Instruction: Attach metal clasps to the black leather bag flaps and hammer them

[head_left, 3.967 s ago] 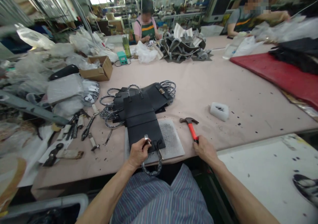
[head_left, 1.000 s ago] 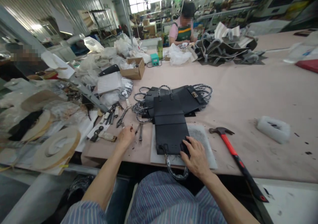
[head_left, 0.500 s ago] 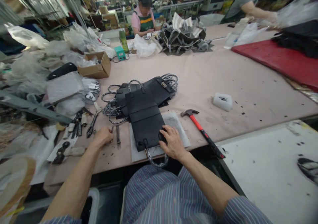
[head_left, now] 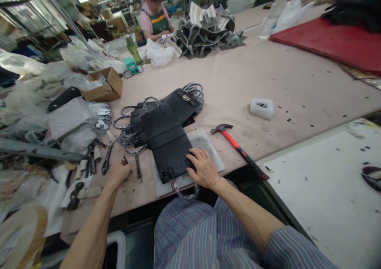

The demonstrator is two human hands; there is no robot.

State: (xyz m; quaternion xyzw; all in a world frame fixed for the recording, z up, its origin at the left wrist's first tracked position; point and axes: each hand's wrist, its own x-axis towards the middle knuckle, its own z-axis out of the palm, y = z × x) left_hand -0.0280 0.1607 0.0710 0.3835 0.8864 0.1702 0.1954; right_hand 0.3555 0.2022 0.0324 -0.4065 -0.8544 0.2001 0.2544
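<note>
A black leather bag panel with a speckled rope handle at its near end lies across a pale board. My right hand grips the right edge of this panel, fingers curled over a dark flap. To the left, my left hand is closed round a slim dark metal tool, whose end sticks up above the fingers; the rest is hidden. Close beside that hand, a pronged punch lies on the table. A claw hammer with a red and black handle rests right of the board.
More black bag pieces with rope handles lie behind the panel. Pliers and a second hammer are at left, near plastic bags and a cardboard box. A white foam block sits at right. A co-worker sits across the table.
The whole view has shifted and tilted slightly. My left hand has moved a little away from the pronged punch, still round the slim tool. My right hand stays on the panel.
</note>
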